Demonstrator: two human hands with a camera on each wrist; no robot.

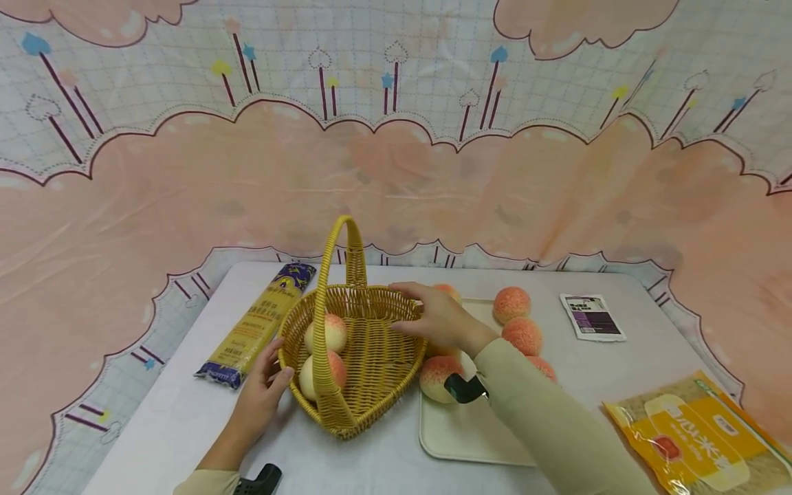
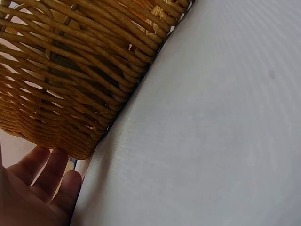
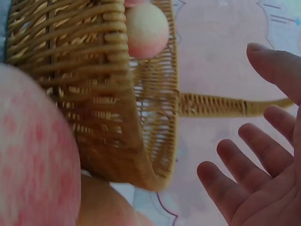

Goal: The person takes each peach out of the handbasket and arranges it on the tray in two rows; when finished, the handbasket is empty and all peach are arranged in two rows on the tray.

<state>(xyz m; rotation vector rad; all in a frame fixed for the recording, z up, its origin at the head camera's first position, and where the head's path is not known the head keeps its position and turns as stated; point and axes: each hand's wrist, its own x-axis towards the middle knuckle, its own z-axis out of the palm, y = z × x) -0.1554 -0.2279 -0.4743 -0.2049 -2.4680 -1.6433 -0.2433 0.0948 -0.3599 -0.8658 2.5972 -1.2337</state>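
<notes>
A yellow wicker basket (image 1: 388,407) with a tall arched handle (image 1: 322,309) stands on the white table, two pink-and-cream peaches (image 1: 334,335) lying in its left half. Against the basket's left outer side rests my left hand (image 1: 258,395), and the left wrist view shows its fingertips at the woven wall (image 2: 70,103). My right hand (image 1: 441,317) hovers at the basket's right rim with fingers spread and nothing in them. In the right wrist view that hand (image 3: 263,174) appears apart from the basket, with a peach (image 3: 35,155) close to the camera.
Right of the basket, a cream tray (image 1: 460,443) bears several peaches (image 1: 522,337), some partly hidden by my right arm. A spaghetti packet (image 1: 260,323) lies at left. At right are a small white-and-purple sachet (image 1: 592,317) and a yellow grain bag (image 1: 696,436).
</notes>
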